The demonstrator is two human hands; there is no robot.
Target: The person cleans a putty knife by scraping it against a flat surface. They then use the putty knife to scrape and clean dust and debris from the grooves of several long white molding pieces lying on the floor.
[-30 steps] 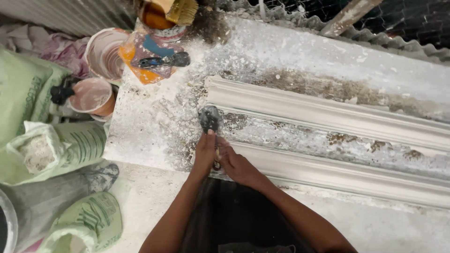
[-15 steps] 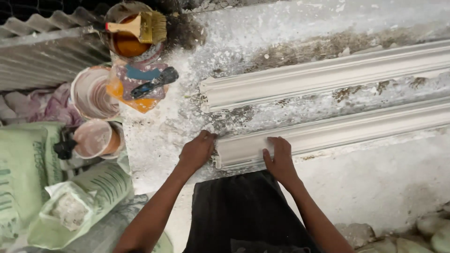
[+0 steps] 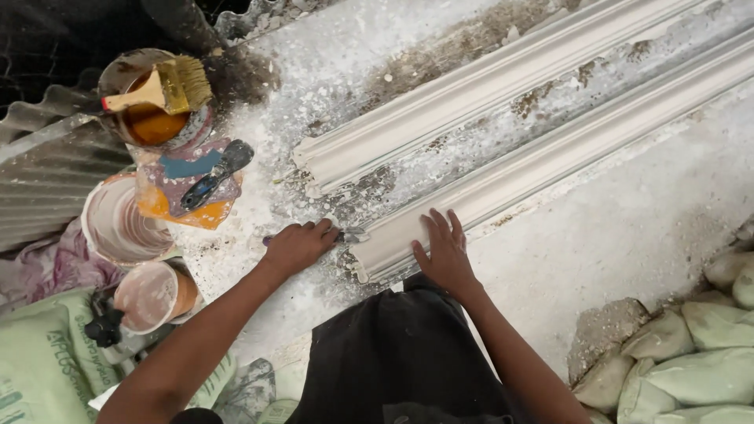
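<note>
Right hand (image 3: 444,253) pressed flat, fingers spread, on the near white plaster moulding (image 3: 550,161), close to its end at about 6 o'clock. Left hand (image 3: 299,246) curled over a small scraper (image 3: 351,235) at 7 o'clock, touching the moulding's end; blade tip barely visible, handle mostly hidden. Second moulding (image 3: 471,102) alongside, running off at 2 o'clock. Brush (image 3: 161,88) across a tin at 10 o'clock.

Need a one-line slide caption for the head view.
Right hand flat on near plaster moulding; left hand grips scraper at its end.
</note>
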